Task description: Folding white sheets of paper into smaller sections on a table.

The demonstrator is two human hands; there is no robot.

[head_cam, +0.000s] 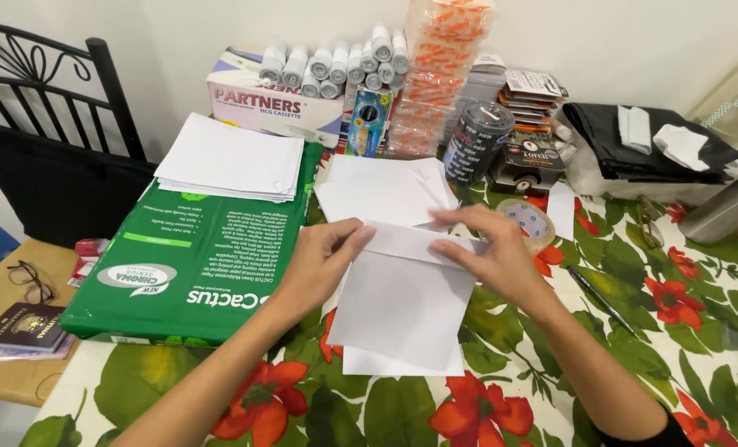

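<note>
A white sheet of paper [402,306] lies on the flowered tablecloth [700,331], its top strip folded down towards me. My left hand [319,261] pinches the left end of that folded strip. My right hand [489,252] presses down on the strip's right end with the fingers spread. More loose white sheets [385,190] lie just beyond the fold, partly under it.
A big green pack [195,265] sits at left with a stack of white paper [232,165] on top. A tape roll [530,222], black pen [600,298], dark tin [476,141], boxes and paper rolls [336,66] crowd the back. A black chair [54,99] stands left, with a side table [4,314] holding glasses and a booklet.
</note>
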